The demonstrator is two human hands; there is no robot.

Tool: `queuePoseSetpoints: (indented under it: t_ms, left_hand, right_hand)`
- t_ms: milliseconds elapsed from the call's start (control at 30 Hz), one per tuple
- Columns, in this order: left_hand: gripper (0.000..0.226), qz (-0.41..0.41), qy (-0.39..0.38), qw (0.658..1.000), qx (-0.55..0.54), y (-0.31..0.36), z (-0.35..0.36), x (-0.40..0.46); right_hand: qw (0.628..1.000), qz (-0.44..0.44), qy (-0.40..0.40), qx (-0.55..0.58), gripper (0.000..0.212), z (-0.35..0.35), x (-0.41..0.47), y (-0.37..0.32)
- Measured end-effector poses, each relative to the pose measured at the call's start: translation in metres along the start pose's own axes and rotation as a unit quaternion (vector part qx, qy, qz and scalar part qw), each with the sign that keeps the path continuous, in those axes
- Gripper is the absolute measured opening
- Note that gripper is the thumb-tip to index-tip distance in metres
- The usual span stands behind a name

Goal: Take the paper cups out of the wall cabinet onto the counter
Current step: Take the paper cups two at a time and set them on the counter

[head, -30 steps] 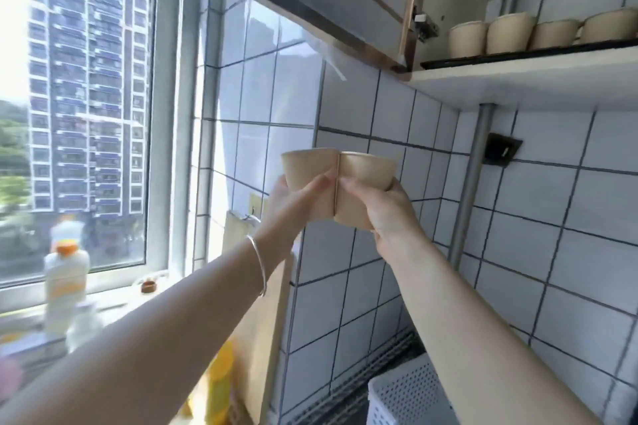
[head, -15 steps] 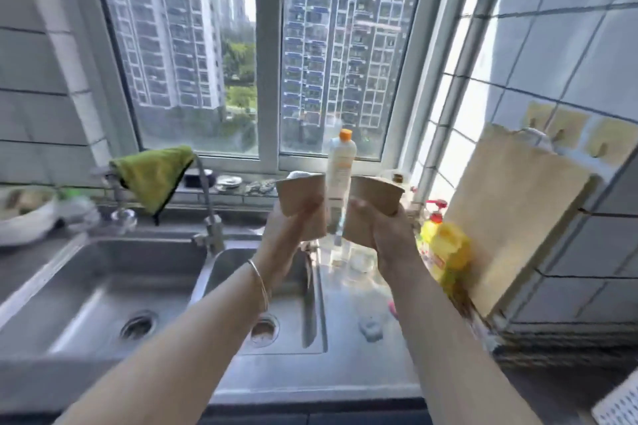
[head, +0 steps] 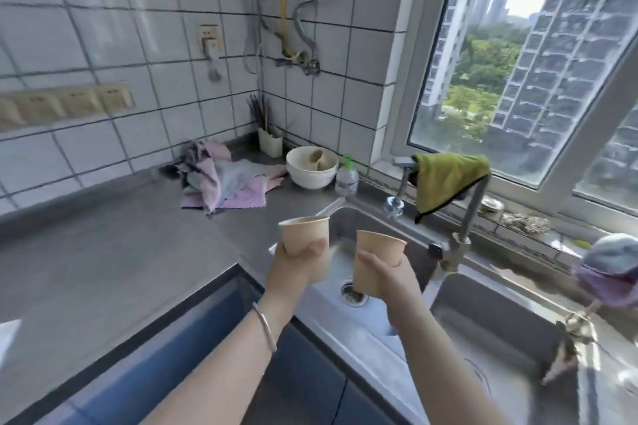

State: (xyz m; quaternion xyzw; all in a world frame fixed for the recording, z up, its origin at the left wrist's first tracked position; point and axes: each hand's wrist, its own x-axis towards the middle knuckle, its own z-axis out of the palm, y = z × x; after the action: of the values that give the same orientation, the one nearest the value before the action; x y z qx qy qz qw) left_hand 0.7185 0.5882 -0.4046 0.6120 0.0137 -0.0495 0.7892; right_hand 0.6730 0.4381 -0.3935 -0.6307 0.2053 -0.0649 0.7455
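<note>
I hold two tan paper cups upright in the air over the left basin of the steel sink [head: 376, 324]. My left hand [head: 297, 264] grips the left paper cup [head: 303, 235] around its lower half. My right hand [head: 390, 274] grips the right paper cup [head: 374, 254], which tilts slightly to the left. The two cups are a little apart. The grey counter [head: 114, 252] stretches out to the left of the cups. The wall cabinet is out of view.
A white bowl [head: 312, 167] with more paper cups lying inside stands at the counter's back corner, beside a heap of pink cloths [head: 224, 179] and a small bottle [head: 347, 178]. A tap with a green cloth [head: 445, 179] stands behind the sink, below the window.
My view has swung left from the cabinet, past the window, to the counter corner. Both hands carried the cups down and left, and the cups have moved a little apart.
</note>
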Motion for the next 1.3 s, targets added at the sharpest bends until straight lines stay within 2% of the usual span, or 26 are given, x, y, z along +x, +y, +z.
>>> queuePoseSetpoints:
  t_ms: [67,167,200,267,367,467,533,667,867,933,1033,1100,1233,1300]
  left_hand:
    - [0.029,0.005,0.065,0.998,-0.005,0.004,-0.038,0.004]
    - [0.073,0.015,0.163,0.986,-0.019,0.009,-0.092,0.001]
    - [0.073,0.019,0.196,0.980,-0.028,0.009,-0.109,0.000]
    - [0.052,0.023,0.253,0.967,-0.033,0.008,-0.143,-0.005]
    - [0.026,0.031,0.325,0.945,-0.027,0.010,-0.191,-0.016]
    - [0.021,0.040,0.381,0.923,-0.020,0.015,-0.235,-0.024]
    - [0.029,0.041,0.414,0.909,-0.030,0.018,-0.266,-0.025]
    - [0.033,0.035,0.446,0.894,-0.023,0.030,-0.328,-0.013]
    - [0.078,0.007,0.430,0.903,-0.005,0.045,-0.428,0.025]
    - [0.077,0.007,0.416,0.909,-0.003,0.046,-0.453,0.042]
    - [0.057,-0.004,0.400,0.916,-0.017,0.042,-0.477,0.068]
    - [0.049,-0.017,0.395,0.918,-0.026,0.039,-0.492,0.087]
    - [0.072,-0.040,0.434,0.899,-0.047,0.026,-0.528,0.128]
    - [0.076,-0.047,0.453,0.889,-0.043,0.022,-0.543,0.148]
  right_hand:
    - [0.998,0.003,-0.061,-0.022,0.046,0.040,0.013,0.009]
    - [0.987,0.017,-0.148,-0.059,0.035,0.096,0.022,0.022]
    - [0.982,0.022,-0.171,-0.073,0.035,0.114,0.027,0.027]
    - [0.972,0.038,-0.206,-0.105,0.033,0.151,0.034,0.036]
    - [0.958,0.055,-0.254,-0.124,0.013,0.205,0.036,0.049]
    - [0.933,0.068,-0.325,-0.139,0.015,0.257,0.028,0.073]
    - [0.922,0.076,-0.352,-0.144,0.022,0.293,0.020,0.088]
    - [0.903,0.095,-0.387,-0.163,0.030,0.369,0.014,0.110]
    - [0.894,0.095,-0.407,-0.162,0.024,0.475,0.024,0.130]
    - [0.894,0.095,-0.409,-0.156,0.024,0.504,0.032,0.136]
    - [0.889,0.113,-0.412,-0.165,0.019,0.533,0.044,0.149]
    - [0.884,0.117,-0.416,-0.176,0.023,0.551,0.057,0.156]
    - [0.869,0.124,-0.433,-0.203,0.028,0.590,0.091,0.167]
    - [0.861,0.124,-0.442,-0.219,0.046,0.607,0.109,0.174]
